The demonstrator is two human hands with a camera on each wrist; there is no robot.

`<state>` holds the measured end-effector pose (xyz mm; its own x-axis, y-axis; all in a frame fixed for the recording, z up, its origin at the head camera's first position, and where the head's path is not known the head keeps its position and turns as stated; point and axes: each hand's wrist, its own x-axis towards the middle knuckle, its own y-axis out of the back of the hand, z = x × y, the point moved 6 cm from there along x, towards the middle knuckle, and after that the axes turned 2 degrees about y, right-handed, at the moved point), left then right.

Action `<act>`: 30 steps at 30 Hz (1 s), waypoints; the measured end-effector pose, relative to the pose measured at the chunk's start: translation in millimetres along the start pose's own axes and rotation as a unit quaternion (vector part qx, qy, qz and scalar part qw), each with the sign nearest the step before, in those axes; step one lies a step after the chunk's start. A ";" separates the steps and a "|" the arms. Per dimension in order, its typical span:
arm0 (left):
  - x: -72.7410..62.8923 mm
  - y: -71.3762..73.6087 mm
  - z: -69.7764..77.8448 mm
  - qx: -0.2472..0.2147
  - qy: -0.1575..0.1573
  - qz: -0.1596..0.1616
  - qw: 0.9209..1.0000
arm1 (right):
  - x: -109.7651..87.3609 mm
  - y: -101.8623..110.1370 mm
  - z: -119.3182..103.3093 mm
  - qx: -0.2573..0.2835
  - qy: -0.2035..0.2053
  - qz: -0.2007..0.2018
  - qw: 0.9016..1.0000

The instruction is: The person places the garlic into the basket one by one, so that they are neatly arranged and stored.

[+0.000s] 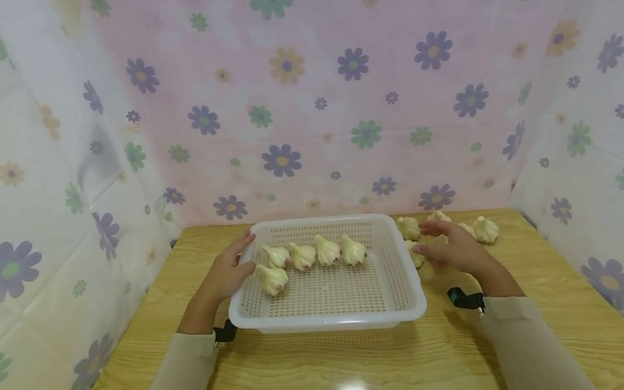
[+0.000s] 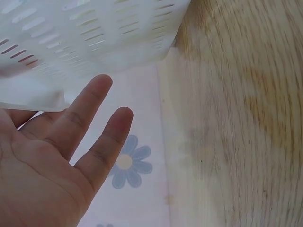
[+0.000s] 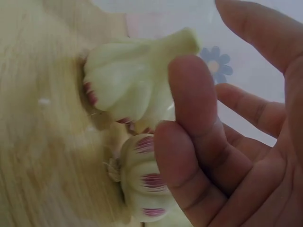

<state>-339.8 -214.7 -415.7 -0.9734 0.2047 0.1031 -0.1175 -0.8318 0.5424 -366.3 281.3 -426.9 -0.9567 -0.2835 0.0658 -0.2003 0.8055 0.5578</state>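
Note:
A white plastic basket stands on the table, with several garlic bulbs inside, toward its far and left sides. My left hand holds the basket's left rim, thumb over the edge and fingers on the outer side; in the left wrist view two fingertips extend past the perforated wall. To the right of the basket, my right hand hovers by a loose group of garlic bulbs. Its fingers are spread and bent around no bulb. In the right wrist view, a pale bulb and a purple-streaked one lie beyond the fingertips.
Another garlic bulb lies farther right on the wooden table. Flower-patterned cloth encloses the table at the back and both sides. Black wrist mounts sit at both sleeves.

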 end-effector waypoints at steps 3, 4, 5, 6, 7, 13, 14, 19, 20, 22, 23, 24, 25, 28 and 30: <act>-1.1 0.4 -1.1 -0.002 0.005 -0.001 1.000 | 2.6 -4.6 6.3 -0.015 -0.001 -0.007 1.000; -1.3 0.4 -1.5 -0.002 0.005 -0.002 1.000 | 3.2 -5.7 8.0 -0.023 -0.003 -0.007 1.000; -1.6 0.5 -1.7 -0.004 0.005 -0.003 1.000 | 3.9 -6.8 9.7 -0.033 -0.005 -0.005 0.999; -1.6 0.6 -2.0 -0.004 0.005 -0.002 1.000 | 4.5 -7.9 11.0 -0.043 -0.005 -0.004 0.999; -1.6 0.5 -2.2 -0.005 0.005 -0.002 1.000 | 5.1 -9.2 11.7 -0.048 -0.007 -0.004 0.999; -0.2 0.6 -0.9 0.001 0.004 0.000 1.000 | 9.6 -16.0 15.5 -0.052 -0.014 -0.008 0.999; 0.3 0.9 0.1 0.006 0.002 0.002 1.000 | 10.4 -16.5 16.6 -0.057 -0.014 -0.007 0.998; 2.0 2.2 4.5 0.027 -0.011 0.009 1.000 | 13.0 -16.7 19.4 -0.097 -0.007 0.006 0.995; 2.0 2.5 4.8 0.029 -0.012 0.010 0.999 | 13.4 -16.7 19.5 -0.108 -0.004 0.010 0.994; 1.7 2.7 4.2 0.026 -0.009 0.009 1.000 | 13.7 -17.4 18.1 -0.124 0.006 0.015 0.992; 1.5 2.8 3.9 0.023 -0.007 0.008 1.000 | 13.8 -17.6 17.6 -0.131 0.009 0.018 0.991; 1.2 2.8 3.7 0.020 -0.005 0.006 1.000 | 13.8 -17.9 16.9 -0.139 0.011 0.022 0.990; 0.9 2.8 3.4 0.018 -0.003 0.005 1.000 | 13.9 -18.2 16.9 -0.146 0.014 0.023 0.989; -0.1 2.5 4.0 0.012 0.000 0.002 1.000 | 13.8 -19.0 18.5 -0.149 0.007 0.025 0.988; -0.9 2.3 4.3 0.010 0.001 0.002 1.000 | 13.7 -19.6 19.1 -0.156 0.007 0.026 0.987</act>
<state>-338.4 -214.6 -411.0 -0.9743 0.1999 0.1039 -0.1093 -0.8227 0.5579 -379.5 271.6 -452.7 -0.9604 -0.2551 0.1118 -0.0737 0.6198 0.7813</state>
